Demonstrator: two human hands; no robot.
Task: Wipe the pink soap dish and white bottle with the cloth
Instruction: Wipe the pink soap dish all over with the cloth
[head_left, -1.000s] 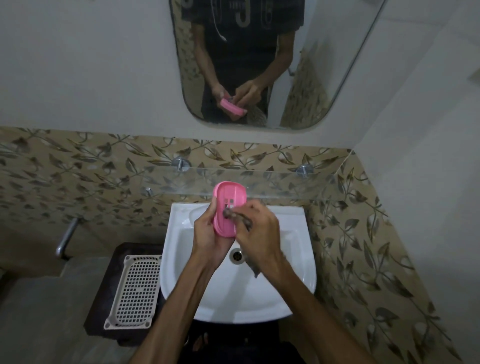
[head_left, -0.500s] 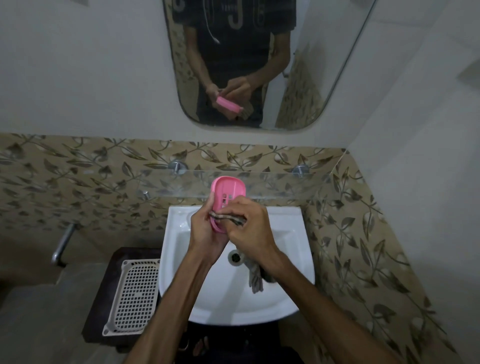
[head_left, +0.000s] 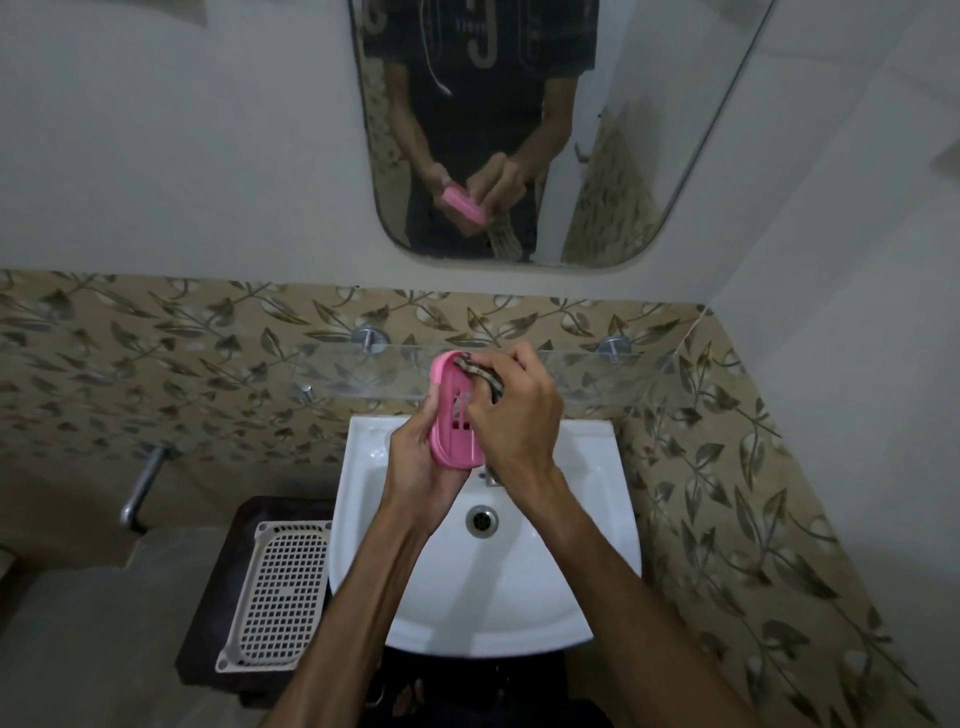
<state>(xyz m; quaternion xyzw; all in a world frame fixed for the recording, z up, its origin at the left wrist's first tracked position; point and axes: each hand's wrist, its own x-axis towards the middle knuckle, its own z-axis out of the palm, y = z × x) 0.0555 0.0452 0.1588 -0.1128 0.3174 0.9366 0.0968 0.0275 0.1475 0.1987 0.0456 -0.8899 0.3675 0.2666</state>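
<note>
Frame centre: left hand (head_left: 415, 462) fingers clasp light, rigid, prob. slick pink oval plastic soap dish (head_left: 451, 415) by long edge; right hand (head_left: 514, 410) fingers pinch soft patterned cloth (head_left: 480, 375) w/ firm pressure.

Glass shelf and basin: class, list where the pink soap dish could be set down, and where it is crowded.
Free: the glass shelf right of the hands, toward its right bracket; its left stretch too; the basin floor around the drain.

Crowded: above the tap, where the left hand holds the soap dish and the right hand presses the cloth.
</note>
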